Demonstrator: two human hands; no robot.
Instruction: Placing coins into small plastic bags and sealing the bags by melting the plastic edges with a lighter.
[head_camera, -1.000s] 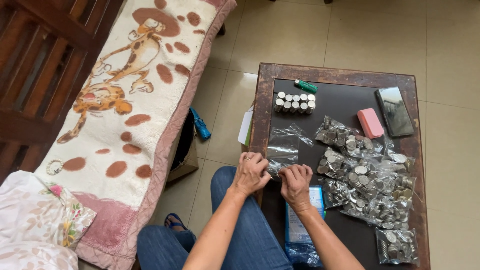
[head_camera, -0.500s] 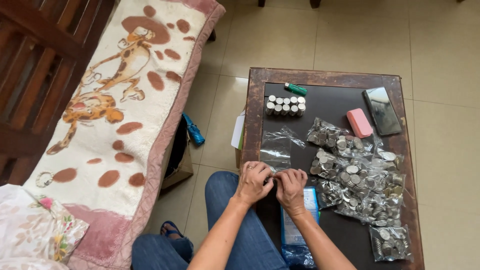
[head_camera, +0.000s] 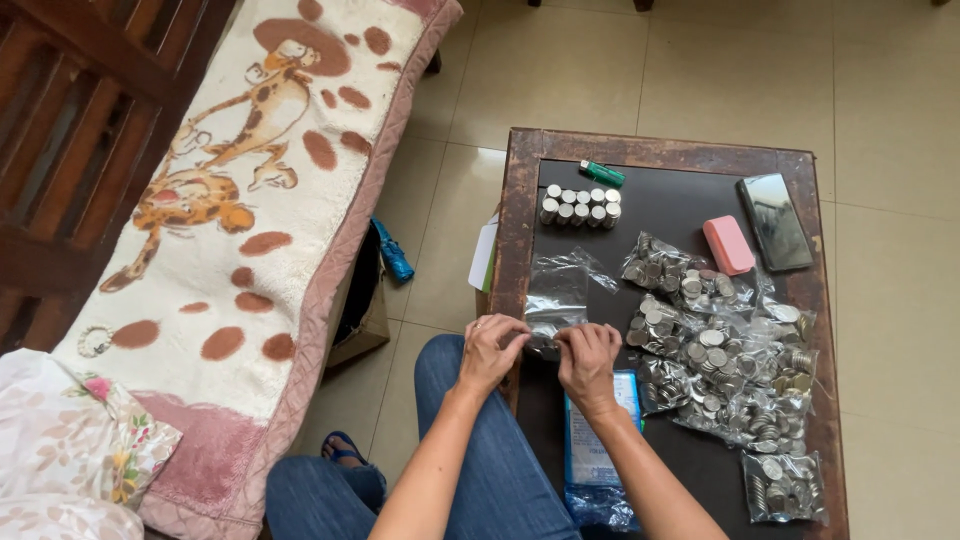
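Both my hands meet at the dark table's (head_camera: 520, 215) near edge: left hand (head_camera: 492, 350) and right hand (head_camera: 588, 362), fingers curled, pinching one clear plastic bag (head_camera: 557, 290) between them.

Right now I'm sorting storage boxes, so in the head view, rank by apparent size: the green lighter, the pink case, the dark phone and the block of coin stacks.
1. Dark phone
2. Block of coin stacks, close to the phone, so that order is unsure
3. Pink case
4. Green lighter
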